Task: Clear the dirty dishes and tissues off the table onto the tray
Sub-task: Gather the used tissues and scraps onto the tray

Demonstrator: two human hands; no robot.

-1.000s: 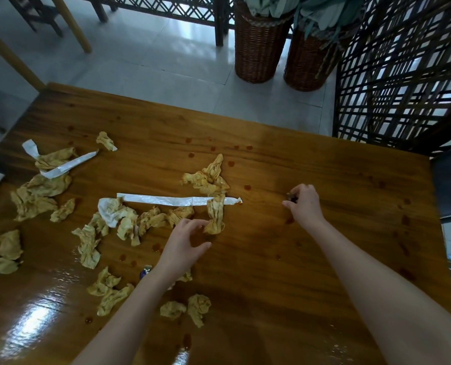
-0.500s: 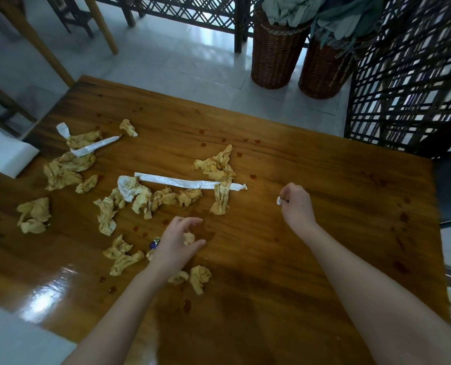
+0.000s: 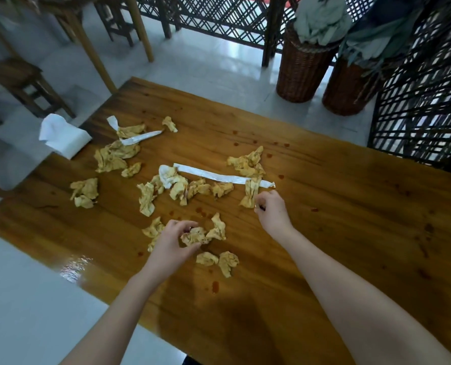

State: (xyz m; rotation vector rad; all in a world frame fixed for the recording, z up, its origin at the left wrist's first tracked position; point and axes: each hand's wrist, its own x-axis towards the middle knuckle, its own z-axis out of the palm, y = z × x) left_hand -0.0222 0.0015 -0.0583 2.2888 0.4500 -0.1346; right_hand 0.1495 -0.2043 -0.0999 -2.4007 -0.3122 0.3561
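Several crumpled, yellow-stained tissues point(image 3: 177, 188) lie scattered over the wooden table point(image 3: 350, 206). My left hand point(image 3: 173, 241) grips one crumpled tissue point(image 3: 195, 237) near the table's front edge. Curled fingers of my right hand point(image 3: 271, 210) pinch a small dark scrap, and they sit right beside a hanging tissue point(image 3: 250, 196). That tissue is draped over a long white paper strip point(image 3: 214, 176). A second white strip point(image 3: 140, 138) rests among tissues at the far left. No tray or dishes are in view.
A white tissue pack point(image 3: 64, 138) sits off the table's left corner. Red sauce drops point(image 3: 215, 287) dot the wood. Two wicker baskets point(image 3: 300, 72) stand beyond the far edge, a lattice screen point(image 3: 416, 101) at the right, a wooden stool point(image 3: 21, 83) at the left.
My left hand has closed around a crumpled tissue near the front edge. My right hand moved left to the tissue on the strip. The view has pulled back.
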